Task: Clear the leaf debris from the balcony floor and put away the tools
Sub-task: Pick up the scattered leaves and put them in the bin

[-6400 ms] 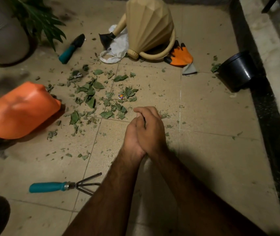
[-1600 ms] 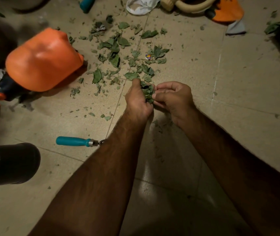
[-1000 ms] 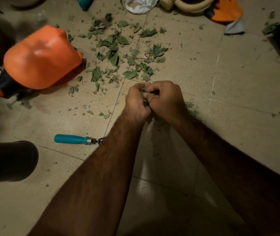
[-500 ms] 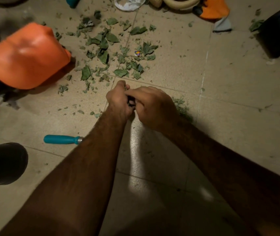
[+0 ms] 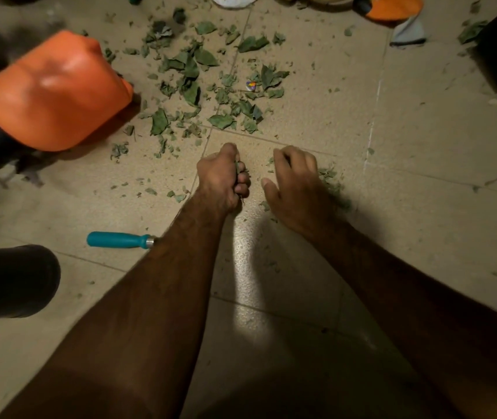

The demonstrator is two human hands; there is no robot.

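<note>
Barely started: most leaf debris (image 5: 208, 77) lies scattered upper centre on the floor (image 5: 422, 131), my left hand (image 5: 221, 176) fisted round some of it, right hand (image 5: 298, 184) loosely curled, seemingly empty, teal-handled tool (image 5: 118, 239) centre-left not put away.

Glossy orange plastic sprayer tank (image 5: 56, 92), speckled matt floor tiles (image 5: 422, 146).

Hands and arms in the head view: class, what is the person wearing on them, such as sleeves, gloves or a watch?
Nothing shows. The left hand and right hand are ungloved; both forearms are bare and hairy to the frame edge, with no sleeve, watch or bracelet visible.
</note>
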